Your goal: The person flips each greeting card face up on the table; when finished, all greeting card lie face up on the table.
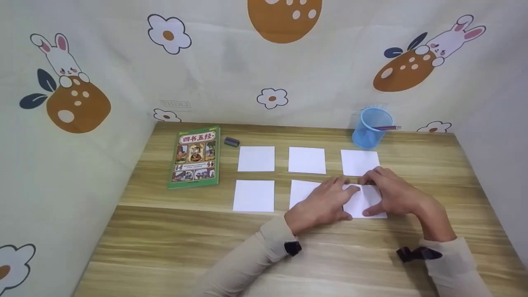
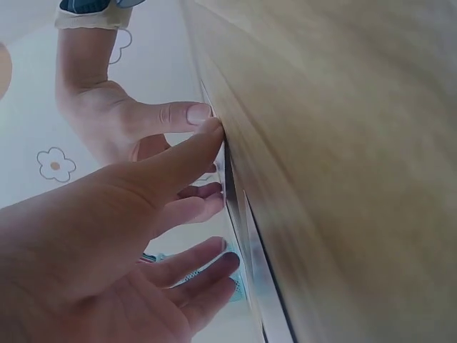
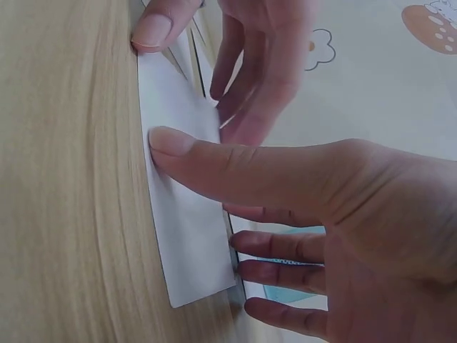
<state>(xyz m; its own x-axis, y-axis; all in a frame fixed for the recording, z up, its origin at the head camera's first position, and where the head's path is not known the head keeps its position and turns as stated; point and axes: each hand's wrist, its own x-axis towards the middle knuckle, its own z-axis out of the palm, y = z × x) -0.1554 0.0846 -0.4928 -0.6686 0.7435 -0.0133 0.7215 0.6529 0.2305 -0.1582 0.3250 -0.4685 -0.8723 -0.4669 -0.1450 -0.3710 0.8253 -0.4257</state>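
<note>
Both hands are at a square white paper card [image 1: 358, 203] in the front row's right-hand place. My left hand [image 1: 324, 202] holds its left side, thumb at the near edge and fingers toward the far edge. My right hand [image 1: 397, 192] grips the right part the same way. In the right wrist view, the right thumb [image 3: 214, 161] lies on the white surface while the other fingers reach past the far edge. A faint crease line runs down the card between the hands. Under the left forearm side, the front middle card [image 1: 300, 192] is partly hidden.
Other white cards lie in two rows, among them a back right card [image 1: 358, 161] and a front left card [image 1: 253, 196]. A green-bordered book [image 1: 196, 156], a small dark cylinder [image 1: 232, 142] and a blue mesh pen cup [image 1: 367, 134] with pencils stand behind or beside them.
</note>
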